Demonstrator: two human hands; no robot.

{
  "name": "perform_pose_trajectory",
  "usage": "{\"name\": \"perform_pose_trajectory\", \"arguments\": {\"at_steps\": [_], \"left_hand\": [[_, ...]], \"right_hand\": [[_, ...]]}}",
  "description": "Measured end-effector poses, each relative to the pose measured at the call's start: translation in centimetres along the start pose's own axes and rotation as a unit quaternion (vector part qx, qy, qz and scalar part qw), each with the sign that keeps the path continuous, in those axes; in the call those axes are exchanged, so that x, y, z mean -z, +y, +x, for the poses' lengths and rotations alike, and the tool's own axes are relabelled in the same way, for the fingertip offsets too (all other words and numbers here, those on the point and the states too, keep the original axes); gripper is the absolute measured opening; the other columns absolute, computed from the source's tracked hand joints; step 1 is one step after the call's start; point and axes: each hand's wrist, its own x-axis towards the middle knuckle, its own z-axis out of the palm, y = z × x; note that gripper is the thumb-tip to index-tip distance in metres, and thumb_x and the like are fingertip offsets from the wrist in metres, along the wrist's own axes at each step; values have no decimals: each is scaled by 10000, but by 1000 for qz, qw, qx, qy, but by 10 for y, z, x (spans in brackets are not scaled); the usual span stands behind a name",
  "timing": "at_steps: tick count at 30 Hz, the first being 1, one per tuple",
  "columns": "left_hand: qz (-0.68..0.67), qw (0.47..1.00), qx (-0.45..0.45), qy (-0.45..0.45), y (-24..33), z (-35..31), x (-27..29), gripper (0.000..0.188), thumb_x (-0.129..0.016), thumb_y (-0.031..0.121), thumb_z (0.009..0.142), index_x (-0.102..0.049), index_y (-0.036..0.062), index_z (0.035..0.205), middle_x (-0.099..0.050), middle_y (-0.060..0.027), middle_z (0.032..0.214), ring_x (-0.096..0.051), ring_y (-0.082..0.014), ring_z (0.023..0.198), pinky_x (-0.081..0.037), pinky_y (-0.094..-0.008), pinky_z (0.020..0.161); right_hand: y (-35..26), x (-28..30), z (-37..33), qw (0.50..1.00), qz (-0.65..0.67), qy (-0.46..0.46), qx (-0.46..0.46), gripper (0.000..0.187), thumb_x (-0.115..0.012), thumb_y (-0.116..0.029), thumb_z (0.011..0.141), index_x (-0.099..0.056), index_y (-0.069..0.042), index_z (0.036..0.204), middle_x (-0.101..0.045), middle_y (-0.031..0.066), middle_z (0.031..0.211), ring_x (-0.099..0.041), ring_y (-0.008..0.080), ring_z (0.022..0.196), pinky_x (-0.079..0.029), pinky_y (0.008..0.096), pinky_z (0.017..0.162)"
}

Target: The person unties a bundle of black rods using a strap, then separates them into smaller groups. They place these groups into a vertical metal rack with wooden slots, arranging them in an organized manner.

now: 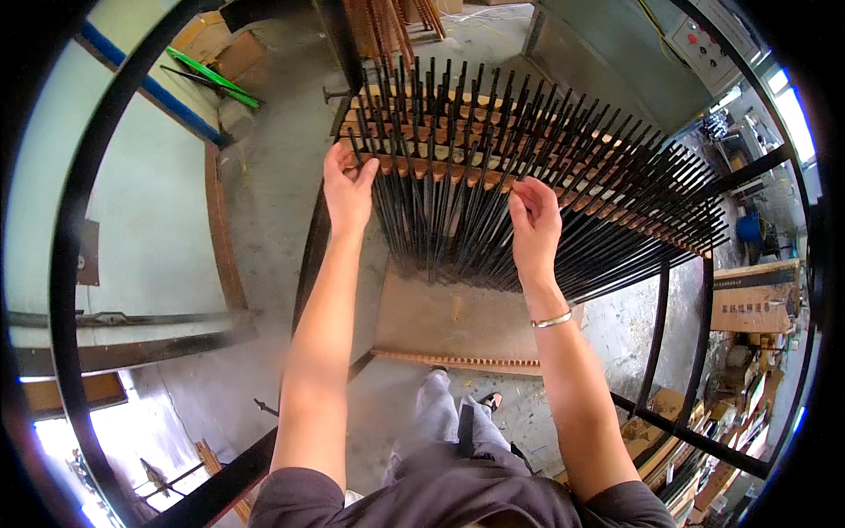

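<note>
At the centre of the frame both hands work at a rack of thin black rods that stand in rows between notched wooden strips; the rods fan out from the upper middle toward the right edge, packed close together. The left hand sits at the near left end of the front strip, fingers curled over the wood and thumb spread, touching the outermost rods; whether it actually pinches a rod I cannot tell. The right hand, with a metal bracelet at the wrist, is partly closed, its fingertips gathered on one or two rods at the front row, just right of centre.

As a judgement: the rack looks nearly full, row after row already seated across its whole width; the hands are busy only at the nearest row, so what remains seems to be settling or straightening the front rods.

Below the rack lies another notched wooden strip, bare of rods, on the black metal frame; cardboard boxes are stacked at the right edge; green sticks lie at the upper left.
</note>
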Motion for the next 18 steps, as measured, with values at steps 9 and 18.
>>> {"name": "perform_pose_trajectory", "arguments": {"at_steps": [9,18], "left_hand": [[28,999,-39,20,-17,18,-9,662,-713,243,838,-379,18,1364,-527,-147,1280,-528,-262,1153,-418,-364,977],[17,999,-46,15,-20,25,-10,644,-724,199,828,-394,7,1347,-548,-140,1247,-547,-238,1124,-428,-347,957]], "right_hand": [[24,21,12,1000,-7,2,-29,259,-623,-88,892,-565,26,1117,-602,40,864,-565,102,743,-475,232,666],[11,14,36,990,-137,26,-22,348,-672,-158,862,-584,20,1148,-600,37,751,-538,110,670,-464,262,624]]}}
